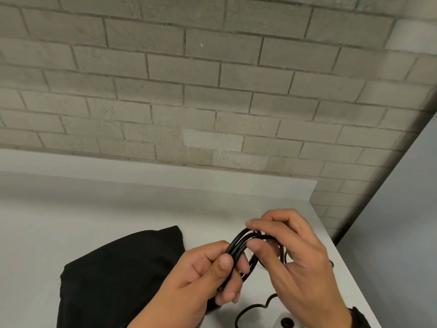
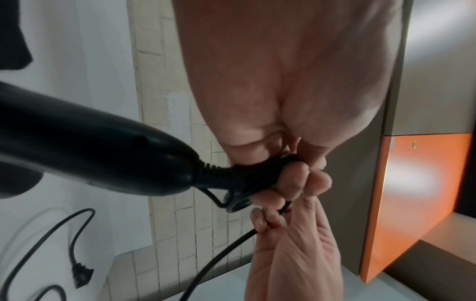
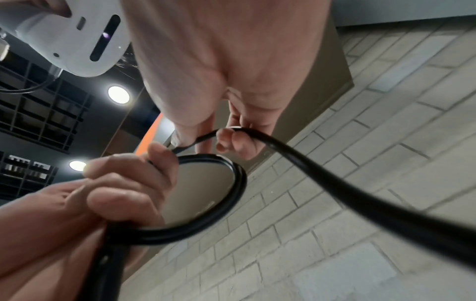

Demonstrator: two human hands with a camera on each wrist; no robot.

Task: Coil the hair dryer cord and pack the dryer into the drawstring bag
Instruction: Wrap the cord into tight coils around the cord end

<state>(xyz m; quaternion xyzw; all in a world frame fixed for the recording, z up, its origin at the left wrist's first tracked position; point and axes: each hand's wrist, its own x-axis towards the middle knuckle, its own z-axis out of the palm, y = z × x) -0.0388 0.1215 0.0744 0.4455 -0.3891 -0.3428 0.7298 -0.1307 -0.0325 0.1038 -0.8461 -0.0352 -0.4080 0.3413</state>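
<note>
My left hand [image 1: 233, 263] grips several loops of the black cord [image 1: 238, 245] above the table. My right hand [image 1: 254, 235] pinches the top of the same loops between thumb and fingers. In the left wrist view the black hair dryer [image 2: 90, 146] hangs from its cord collar just below my left fingers [image 2: 291, 183]. The loose end trails on the table to the plug [image 2: 81, 272]. The black drawstring bag [image 1: 118, 275] lies flat on the table to the left of my hands. In the right wrist view the coil [image 3: 231, 193] curves from my left fist to my right fingertips [image 3: 231, 142].
The white table [image 1: 71, 209] stands against a grey brick wall [image 1: 212, 91]; its right edge runs close by my right hand. A slack cord loop [image 1: 255, 308] and a small white object [image 1: 286, 321] lie at the front. An orange panel [image 2: 412, 193] stands off to the side.
</note>
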